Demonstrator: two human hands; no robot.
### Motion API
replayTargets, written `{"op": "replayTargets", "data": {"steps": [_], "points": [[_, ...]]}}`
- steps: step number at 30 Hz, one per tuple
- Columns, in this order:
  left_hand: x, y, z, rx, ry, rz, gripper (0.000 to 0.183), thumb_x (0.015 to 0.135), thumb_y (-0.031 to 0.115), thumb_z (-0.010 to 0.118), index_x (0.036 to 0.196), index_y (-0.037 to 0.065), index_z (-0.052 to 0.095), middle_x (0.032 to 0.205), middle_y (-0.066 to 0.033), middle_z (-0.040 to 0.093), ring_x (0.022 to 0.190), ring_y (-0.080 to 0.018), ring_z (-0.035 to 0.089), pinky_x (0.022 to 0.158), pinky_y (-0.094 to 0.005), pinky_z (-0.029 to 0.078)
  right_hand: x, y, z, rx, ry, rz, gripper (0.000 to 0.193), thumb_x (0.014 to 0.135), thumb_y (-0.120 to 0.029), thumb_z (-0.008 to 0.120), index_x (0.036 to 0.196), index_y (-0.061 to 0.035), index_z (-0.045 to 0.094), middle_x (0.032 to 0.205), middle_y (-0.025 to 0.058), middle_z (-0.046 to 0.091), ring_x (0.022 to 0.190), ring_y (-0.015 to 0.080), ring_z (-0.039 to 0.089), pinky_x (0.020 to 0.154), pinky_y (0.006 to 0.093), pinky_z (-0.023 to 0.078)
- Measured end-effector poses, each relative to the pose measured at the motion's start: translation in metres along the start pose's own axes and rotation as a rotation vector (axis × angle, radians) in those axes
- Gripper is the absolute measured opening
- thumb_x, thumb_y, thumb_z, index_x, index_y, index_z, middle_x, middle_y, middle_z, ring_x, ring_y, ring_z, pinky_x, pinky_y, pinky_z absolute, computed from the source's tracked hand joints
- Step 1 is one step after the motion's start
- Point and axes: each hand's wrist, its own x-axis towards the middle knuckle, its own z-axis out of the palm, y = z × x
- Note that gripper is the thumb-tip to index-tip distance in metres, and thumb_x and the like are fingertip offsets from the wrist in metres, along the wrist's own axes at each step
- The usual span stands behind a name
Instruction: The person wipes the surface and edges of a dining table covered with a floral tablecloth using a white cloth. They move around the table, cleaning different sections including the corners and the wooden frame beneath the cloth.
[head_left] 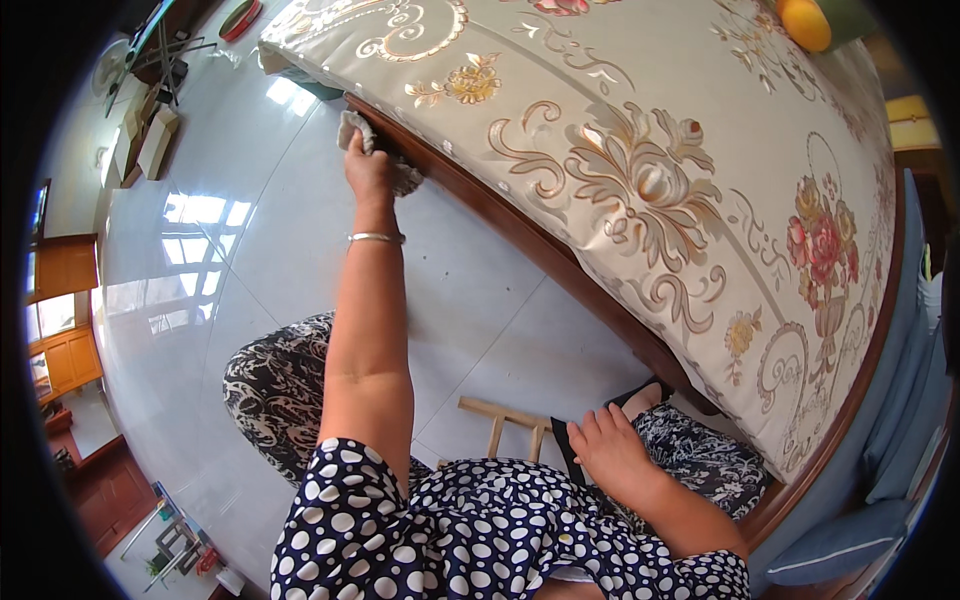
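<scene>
My left arm stretches forward, and my left hand (368,170) is closed round a crumpled, light grey-brown cloth (405,180). The cloth sticks out on both sides of my fist, against the dark brown wooden side (450,180) of a table. Over this table lies a cream tablecloth (640,170) with gold and red floral patterns. Nearer to me, my right hand (605,450) lies by my bent right leg with its fingers extended, holding nothing that shows. Whatever is under its palm is hidden.
A small wooden frame (508,412), partly hidden by my shirt, stands on the shiny grey tiled floor (460,330). Blue cushions (840,545) line a seat at the right. An orange round thing (805,25) sits on the table's far end. Pale blocks (155,145) lie at the far left.
</scene>
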Motion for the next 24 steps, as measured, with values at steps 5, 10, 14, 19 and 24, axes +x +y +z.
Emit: {"op": "replayTargets", "data": {"steps": [5, 10, 14, 19, 24], "points": [[-0.086, 0.05, 0.025, 0.387, 0.021, 0.178, 0.057, 0.066, -0.007, 0.045, 0.122, -0.002, 0.051, 0.109, -0.0181, 0.057, 0.104, -0.0325, 0.053, 0.095, -0.0354, 0.038, -0.005, -0.005, -0.002, 0.004, 0.006, -0.009, 0.032, 0.08, -0.015, 0.051, 0.108, -0.0031, 0.056, 0.101, 0.0145, 0.059, 0.099, 0.0288, 0.052, 0.097, 0.0419, 0.033], [-0.158, 0.086, 0.037, 0.287, -0.099, 0.074, 0.066, 0.065, -0.009, 0.043, 0.13, 0.001, 0.04, 0.121, -0.0227, 0.04, 0.115, -0.041, 0.039, 0.102, -0.0437, 0.03, -0.012, -0.005, 0.009, 0.006, 0.149, 0.022, 0.029, 0.076, -0.014, 0.052, 0.102, -0.0028, 0.06, 0.092, 0.0114, 0.06, 0.093, 0.0272, 0.054, 0.095, 0.0422, 0.034], [-0.19, 0.069, 0.04, 0.209, -0.222, 0.033, 0.067, 0.065, -0.008, 0.044, 0.131, -0.001, 0.037, 0.123, -0.0251, 0.037, 0.115, -0.0424, 0.036, 0.103, -0.0425, 0.028, -0.02, -0.007, 0.01, 0.02, 0.147, 0.011, 0.024, 0.074, -0.015, 0.055, 0.094, -0.005, 0.062, 0.085, 0.009, 0.061, 0.087, 0.025, 0.055, 0.091, 0.0396, 0.036], [-0.263, 0.099, 0.062, 0.167, -0.132, -0.063, 0.065, 0.061, -0.011, 0.047, 0.126, -0.008, 0.042, 0.117, -0.0194, 0.054, 0.109, -0.0283, 0.052, 0.097, -0.0316, 0.037, -0.03, -0.01, 0.026, 0.047, 0.173, 0.031, 0.014, 0.073, -0.014, 0.056, 0.083, -0.0084, 0.063, 0.081, 0.006, 0.062, 0.083, 0.0225, 0.057, 0.082, 0.0363, 0.038], [-0.348, 0.131, 0.084, 0.194, -0.353, -0.331, 0.075, 0.065, -0.008, 0.048, 0.135, 0.0, 0.022, 0.131, -0.0176, 0.034, 0.125, -0.0311, 0.034, 0.103, -0.034, 0.031, -0.038, -0.017, 0.028, 0.049, 0.018, 0.044, 0.019, 0.073, -0.015, 0.06, 0.09, -0.009, 0.064, 0.089, 0.0061, 0.063, 0.09, 0.0222, 0.058, 0.083, 0.0344, 0.039]]}}
